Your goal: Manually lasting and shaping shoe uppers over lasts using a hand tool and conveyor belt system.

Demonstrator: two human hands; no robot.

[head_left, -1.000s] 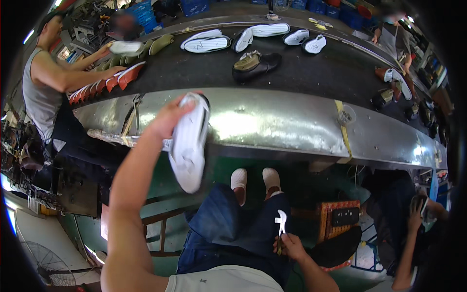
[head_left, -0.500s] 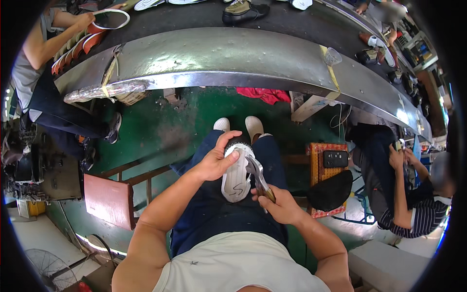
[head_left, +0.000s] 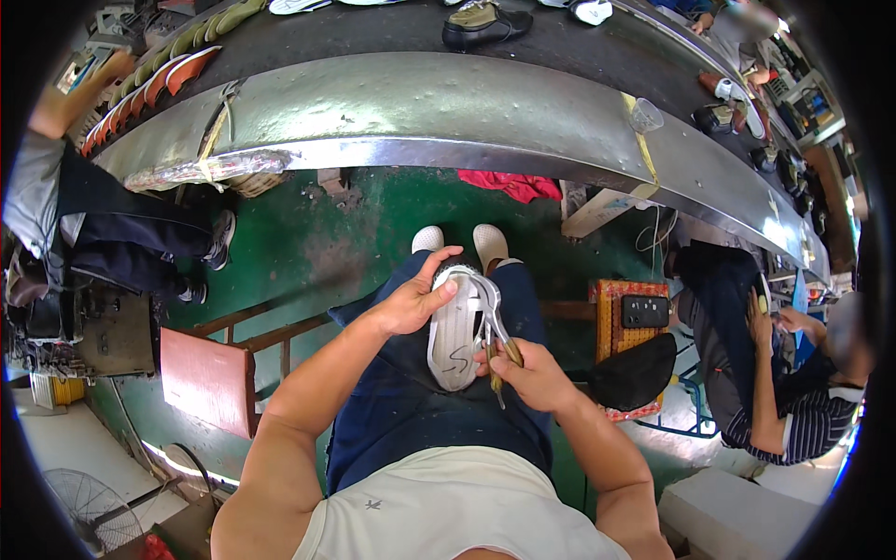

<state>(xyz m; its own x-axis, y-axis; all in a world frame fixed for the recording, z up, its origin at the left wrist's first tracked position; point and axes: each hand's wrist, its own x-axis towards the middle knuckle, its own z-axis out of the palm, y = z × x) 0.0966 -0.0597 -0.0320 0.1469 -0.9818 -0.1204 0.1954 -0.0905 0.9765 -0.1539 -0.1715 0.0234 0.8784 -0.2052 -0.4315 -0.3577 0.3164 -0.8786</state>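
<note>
A shoe (head_left: 450, 343) lies bottom up across my lap, its pale underside marked with a dark scrawl and its toe part black. My left hand (head_left: 415, 305) grips its far end, thumb pressed on the underside and fingers round the side. In my right hand (head_left: 530, 375) is a pair of metal pincers (head_left: 496, 322) with brownish handles. Their handles are spread apart, and the curved jaws reach over the right side of the shoe near its far end. Whether the jaws pinch any material is too small to tell.
Ahead runs a metal-edged conveyor (head_left: 373, 93) carrying shoes, including a black one (head_left: 485, 26). A pink-topped stool (head_left: 207, 381) stands left. Right are a patterned seat (head_left: 607, 327) with a phone (head_left: 644, 311) and a black pouch (head_left: 635, 371). People work at both sides.
The pincers have opened, and their jaws have shifted toward the shoe's far end. My left hand keeps its hold. The person at left has moved an arm away from the row of shoes.
</note>
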